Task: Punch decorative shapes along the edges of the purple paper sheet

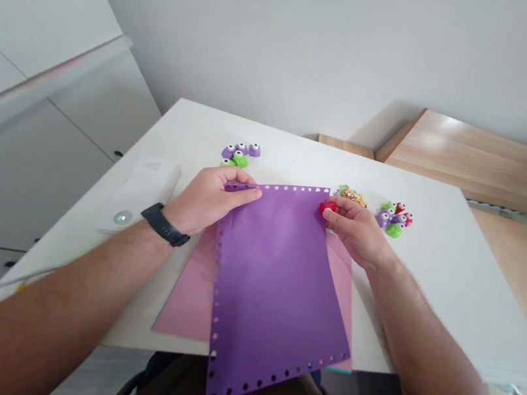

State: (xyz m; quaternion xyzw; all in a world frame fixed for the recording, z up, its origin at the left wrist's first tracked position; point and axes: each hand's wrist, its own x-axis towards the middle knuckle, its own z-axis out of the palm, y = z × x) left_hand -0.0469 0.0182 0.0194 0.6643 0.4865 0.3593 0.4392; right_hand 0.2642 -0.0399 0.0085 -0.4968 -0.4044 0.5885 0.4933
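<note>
Left hand (204,200) pinching purple sheet (276,278) top-left, right hand (356,230) opposite, holding red punch (325,207)

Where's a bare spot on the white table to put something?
It's bare right of the right punch cluster, and behind the purple sheet between the left punch cluster and confetti. It's crowded in the middle: left hand, right hand, pink paper.

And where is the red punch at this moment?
The red punch is in the right hand, right of centre in the head view, near the upper right corner of the purple sheet.
</note>
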